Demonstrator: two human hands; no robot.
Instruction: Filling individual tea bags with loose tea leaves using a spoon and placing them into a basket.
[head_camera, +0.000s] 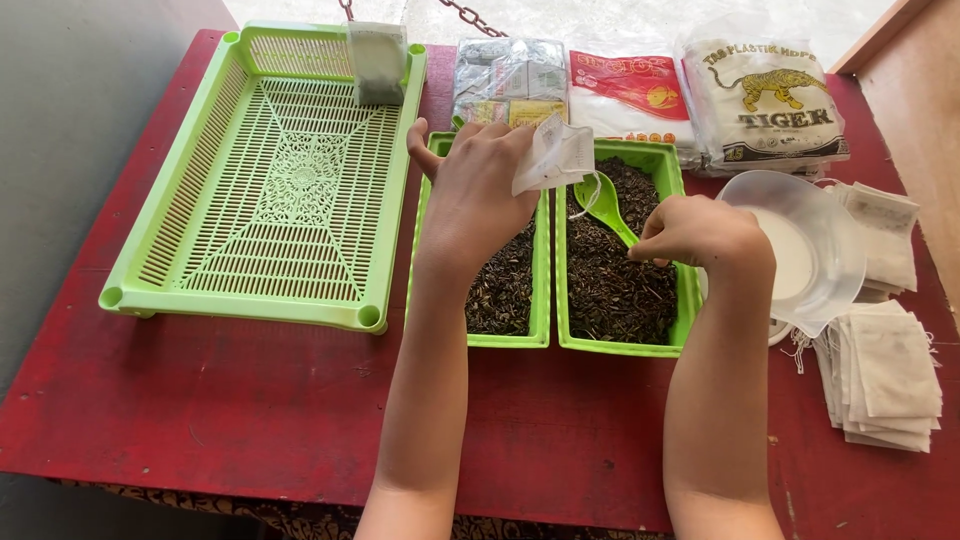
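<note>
Reaching out over a red table, two bare forearms come up from the near edge. Nearest on the right side lies a stack of small white filter bags, with more of them further back beside a clear plastic bowl. The right hand hovers over the right green tray of dark loose tea, its fingers pinched together on the handle of a green plastic spoon whose bowl rests just above the leaves. Beside it, touching along one long side, sits the left green tray of tea, and the left hand is held over it, back facing up, thumb spread out to the side, fingertips clamped on a small white filter bag lifted above the gap between the two trays. Further left lies a large, light green slatted basket tray, with one filled bag standing upright at its far edge. Farthest away, along the table's back edge, are several packets in plastic wrapping.
</note>
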